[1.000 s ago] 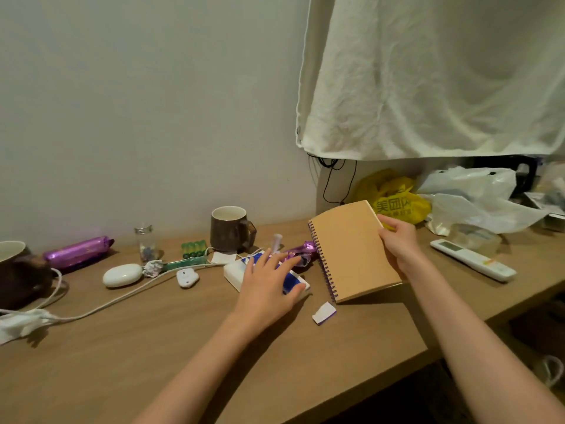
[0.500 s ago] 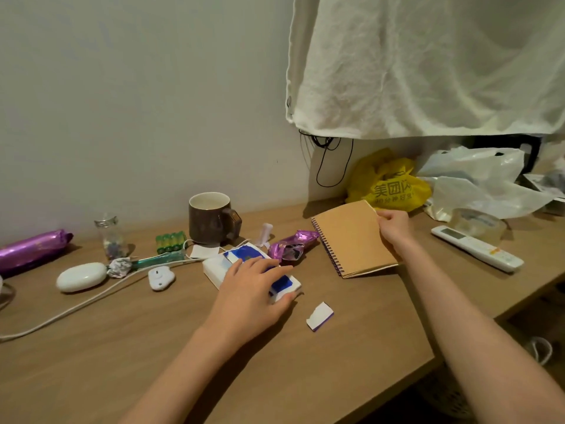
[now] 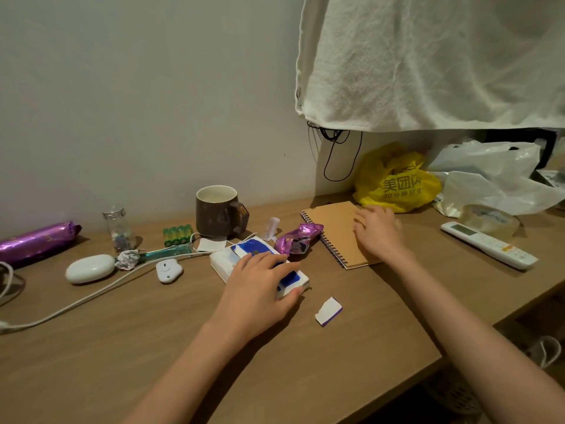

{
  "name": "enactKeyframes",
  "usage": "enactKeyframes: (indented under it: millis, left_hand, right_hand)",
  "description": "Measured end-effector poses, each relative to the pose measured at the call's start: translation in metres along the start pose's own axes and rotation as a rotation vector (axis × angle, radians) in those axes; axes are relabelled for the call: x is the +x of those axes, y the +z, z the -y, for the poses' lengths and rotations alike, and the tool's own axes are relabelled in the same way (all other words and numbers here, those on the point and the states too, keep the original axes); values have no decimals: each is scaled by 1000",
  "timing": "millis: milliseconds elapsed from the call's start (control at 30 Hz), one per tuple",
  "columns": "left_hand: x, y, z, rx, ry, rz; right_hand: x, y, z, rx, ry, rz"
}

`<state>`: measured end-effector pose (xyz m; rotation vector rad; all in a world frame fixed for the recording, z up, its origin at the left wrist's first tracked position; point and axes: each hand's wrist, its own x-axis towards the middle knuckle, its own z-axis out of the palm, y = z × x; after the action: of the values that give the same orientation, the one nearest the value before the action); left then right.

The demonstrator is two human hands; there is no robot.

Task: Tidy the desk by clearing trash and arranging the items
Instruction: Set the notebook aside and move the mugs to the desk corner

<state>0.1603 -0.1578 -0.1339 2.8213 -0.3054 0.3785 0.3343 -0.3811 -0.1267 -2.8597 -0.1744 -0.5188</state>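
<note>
Left hand [image 3: 260, 289] clasping white-and-blue cardboard box [image 3: 241, 258] on wooden bench [image 3: 91, 347] — right hand [image 3: 377, 232] open, flat on brown spiral-bound notebook [image 3: 334, 231].

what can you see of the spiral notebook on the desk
The spiral notebook has a plain kraft-brown cover that looks like card, with a dark wire coil along its left edge. It is closed and lies flat on the wooden desk, turned at an angle. The right hand rests open on its right part, hiding that side. Its far corner sits close to the yellow bag, and a crumpled purple wrapper lies at its coil edge; whether they touch is unclear.
</note>
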Motion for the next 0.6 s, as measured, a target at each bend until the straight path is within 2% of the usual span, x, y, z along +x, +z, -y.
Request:
enactKeyframes:
  millis: [100, 167, 200, 600]
  left_hand:
    - [-1, 1, 0, -2, -3, -2]
    - [-1, 2, -1, -5, -2, 0]
    - [-1, 2, -1, -6, -2, 2]
    - [-3, 0, 3, -13, 10, 21]
  right_hand:
    - [-31, -9, 15, -55, -59, 260]
    - [-48, -6, 15, -103, -37, 447]
    - [-54, -3, 14, -106, -21, 488]
    - [-27, 15, 3, 6, -74, 353]
